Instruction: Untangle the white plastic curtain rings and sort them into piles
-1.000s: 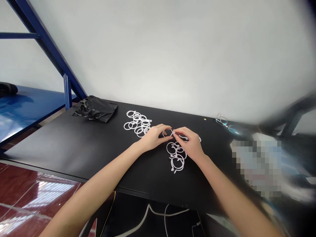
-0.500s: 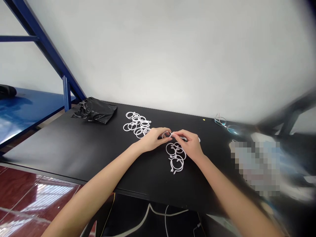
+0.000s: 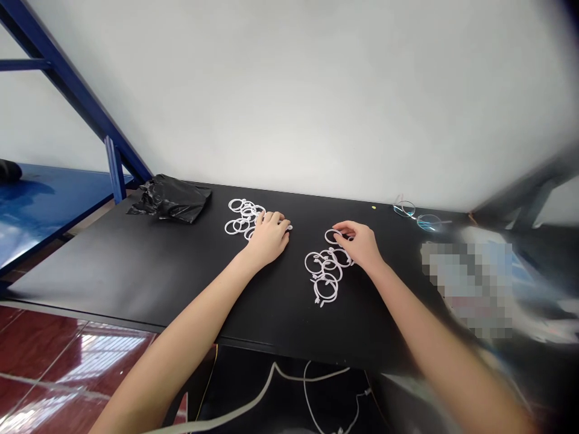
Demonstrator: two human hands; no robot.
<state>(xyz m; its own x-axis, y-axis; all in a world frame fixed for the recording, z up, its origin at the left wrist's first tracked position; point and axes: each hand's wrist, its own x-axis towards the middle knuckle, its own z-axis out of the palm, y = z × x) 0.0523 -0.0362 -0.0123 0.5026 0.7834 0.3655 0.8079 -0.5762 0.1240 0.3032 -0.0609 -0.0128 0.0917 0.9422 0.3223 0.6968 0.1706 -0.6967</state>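
Two groups of white plastic rings lie on a black table (image 3: 136,271). My left hand (image 3: 268,238) rests palm down, fingers curled, on the right edge of the far-left pile of rings (image 3: 239,217); what its fingertips grip is hidden. My right hand (image 3: 359,244) pinches one white ring (image 3: 332,236) with thumb and forefinger, setting it at the far end of the linked cluster of rings (image 3: 326,274) in the middle of the table.
A crumpled black plastic bag (image 3: 169,199) lies at the table's back left. Eyeglasses (image 3: 418,218) sit at the back right near the wall. A blue metal frame (image 3: 113,175) stands left. A blurred patch covers the right side. White cables (image 3: 289,392) hang below the front edge.
My hands, joined over one ring a second ago, have parted. The left moved back-left onto the loose pile; the right carried the ring to the middle cluster.
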